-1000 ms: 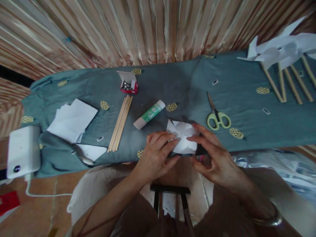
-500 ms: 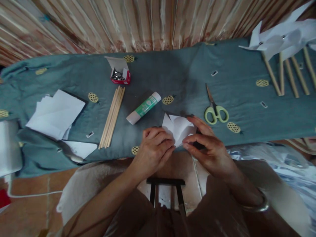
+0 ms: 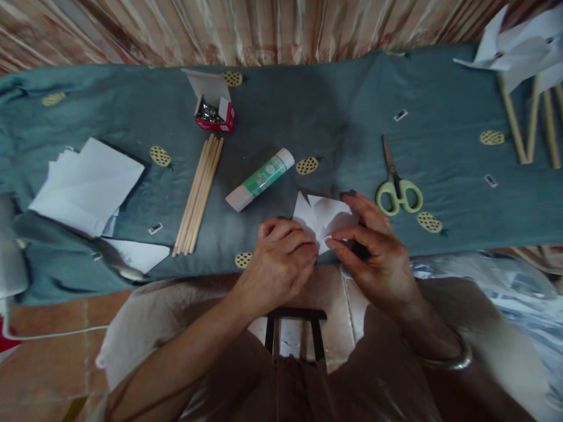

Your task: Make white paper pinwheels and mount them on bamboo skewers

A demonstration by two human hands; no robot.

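Observation:
A white sheet of paper (image 3: pixel 323 217) with slits and curled flaps lies at the table's front edge, between my two hands. My left hand (image 3: pixel 281 258) is closed on its left side, fingers bent over the paper. My right hand (image 3: pixel 373 246) pinches a flap near the middle between thumb and forefinger, its other fingers along the right side. Just beyond the paper lies a glue stick (image 3: pixel 260 179) with a green label. Green-handled scissors (image 3: pixel 398 187) rest to the right of my right hand.
Several wooden sticks (image 3: pixel 199 196) lie left of the glue stick, below an open red box (image 3: pixel 214 111) of small metal pieces. A stack of white paper (image 3: pixel 88 184) is at the left. Finished paper pinwheels (image 3: pixel 519 47) on sticks lie at the far right of the cloth-covered table (image 3: pixel 352 123).
The view has shifted slightly, so the table's things sit a little higher. My right thumb and forefinger have drawn a flap's tip slightly inward; both hands stay on the paper.

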